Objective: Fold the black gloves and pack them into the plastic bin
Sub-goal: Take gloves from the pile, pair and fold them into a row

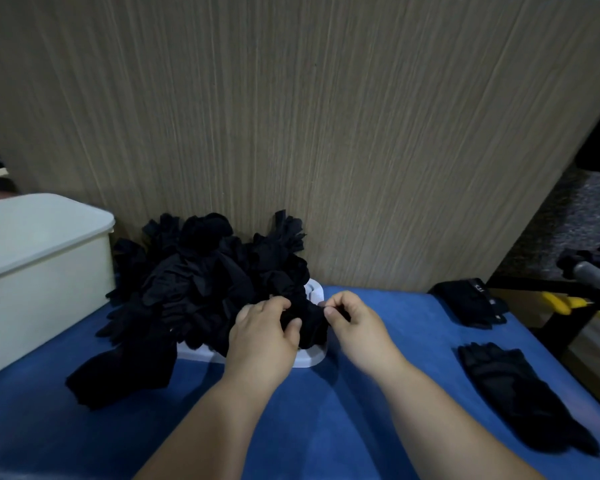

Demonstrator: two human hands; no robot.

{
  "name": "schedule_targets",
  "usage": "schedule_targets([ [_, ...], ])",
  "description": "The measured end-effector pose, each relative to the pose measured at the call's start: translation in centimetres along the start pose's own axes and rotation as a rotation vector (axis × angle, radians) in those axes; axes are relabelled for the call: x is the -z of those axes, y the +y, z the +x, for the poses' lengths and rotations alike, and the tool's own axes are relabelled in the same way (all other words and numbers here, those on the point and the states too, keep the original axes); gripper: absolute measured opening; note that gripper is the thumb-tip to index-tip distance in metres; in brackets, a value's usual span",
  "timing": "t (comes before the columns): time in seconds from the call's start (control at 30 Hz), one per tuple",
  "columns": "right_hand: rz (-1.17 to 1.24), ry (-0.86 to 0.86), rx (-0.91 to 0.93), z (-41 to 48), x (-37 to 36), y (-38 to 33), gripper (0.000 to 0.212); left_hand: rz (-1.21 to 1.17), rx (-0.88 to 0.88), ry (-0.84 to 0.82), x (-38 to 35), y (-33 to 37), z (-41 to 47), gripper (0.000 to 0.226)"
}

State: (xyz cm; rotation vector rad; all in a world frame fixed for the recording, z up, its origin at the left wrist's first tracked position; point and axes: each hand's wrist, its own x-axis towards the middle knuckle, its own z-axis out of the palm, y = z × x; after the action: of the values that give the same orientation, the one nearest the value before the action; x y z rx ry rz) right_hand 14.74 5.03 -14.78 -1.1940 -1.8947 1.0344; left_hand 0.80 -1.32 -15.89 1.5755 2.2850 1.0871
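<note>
Right now both hands meet at the near edge of the heap. The left hand (264, 332) has its fingers and thumb curled round a bunched black glove (307, 318). The right hand (355, 323), just beside it, pinches the same glove's other side between thumb and curled fingers. Beyond the left hand and off to its left rises the pile of black gloves (194, 285), loose and tangled, spilling over a low white tray (309, 360) whose rim shows just under the hands. Farther left, well apart from both hands, stands the pale plastic bin (42, 271); its inside is hidden from this angle. Out to the right of the right hand a flat glove (520, 393) lies spread on the blue cloth surface (326, 427), and beyond it sits a folded glove (468, 303) near the surface's far right corner. A tall wood-grain panel (291, 133) stands upright behind the pile. Past the right edge are a speckled grey floor (568, 209) and a yellow-handled tool (561, 303).
</note>
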Motion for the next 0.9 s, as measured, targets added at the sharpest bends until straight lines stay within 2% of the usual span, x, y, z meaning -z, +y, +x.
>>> schedule_targets([
  [0.17,0.082,0.075,0.0,-1.8,2.0,1.0,0.017,-0.157,-0.101,-0.085,-0.5,1.3,-1.0,0.035],
  [0.27,0.142,0.13,-0.007,-3.1,3.7,2.1,0.02,-0.355,-0.116,-0.205,-1.3,2.4,-1.6,0.03],
  [0.37,0.184,0.176,-0.014,-4.6,5.5,3.1,0.017,-0.457,-0.122,-0.337,-1.9,3.6,-2.4,0.026],
  [0.5,0.22,0.259,-0.012,-6.2,8.0,4.3,0.015,-0.555,-0.178,-0.535,-3.2,4.8,-3.2,0.036],
  [0.57,0.251,0.262,-0.009,-6.7,9.1,4.9,0.013,-0.55,-0.211,-0.531,-4.0,5.5,-3.5,0.036],
  [0.63,0.282,0.26,-0.01,-7.1,9.9,5.3,0.016,-0.565,-0.212,-0.46,-4.6,6.2,-3.7,0.029],
  [0.7,0.264,0.261,0.018,-7.5,10.6,5.5,0.029,-0.598,-0.207,-0.398,-4.8,7.0,-3.8,0.025],
  [0.8,0.142,0.327,0.059,-8.2,11.4,5.7,0.042,-0.721,-0.15,-0.405,-5.2,7.9,-3.8,0.021],
  [0.87,0.064,0.397,0.081,-8.4,12.1,6.0,0.039,-0.828,-0.083,-0.433,-5.5,8.3,-3.7,0.017],
  [0.9,0.075,0.378,0.073,-8.4,12.4,6.2,0.037,-0.868,-0.054,-0.454,-5.7,8.5,-3.6,0.015],
])
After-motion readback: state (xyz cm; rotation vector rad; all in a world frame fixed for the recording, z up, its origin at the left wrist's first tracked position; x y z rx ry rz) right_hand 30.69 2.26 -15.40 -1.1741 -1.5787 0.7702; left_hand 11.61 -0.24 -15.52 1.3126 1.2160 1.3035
